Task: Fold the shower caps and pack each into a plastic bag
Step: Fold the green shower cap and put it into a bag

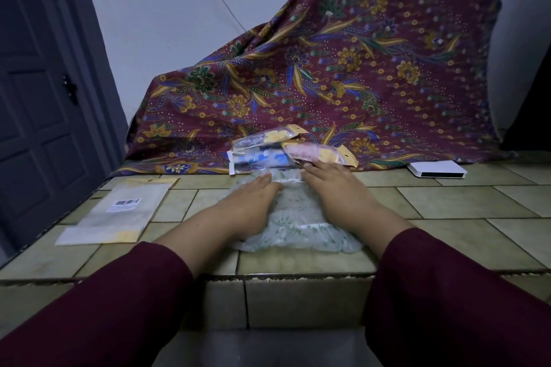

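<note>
Pressing down on the cap (298, 217), both hands are laid flat so that the thin film is held still and smoothed for a fold. No grip is closed: the left hand (253, 197) and the right hand (334, 188) rest with straight fingers on its two sides. The cap lies on the tiled ledge (447, 208) at near centre (pale, crinkled, green-sprigged, with a ruffled edge). Packed bags (286, 149) are stacked just beyond; an empty bag (119, 217) waits at left, within reach.

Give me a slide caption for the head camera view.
Both hands, left and right, press a shower cap flat beside an empty bag.
</note>
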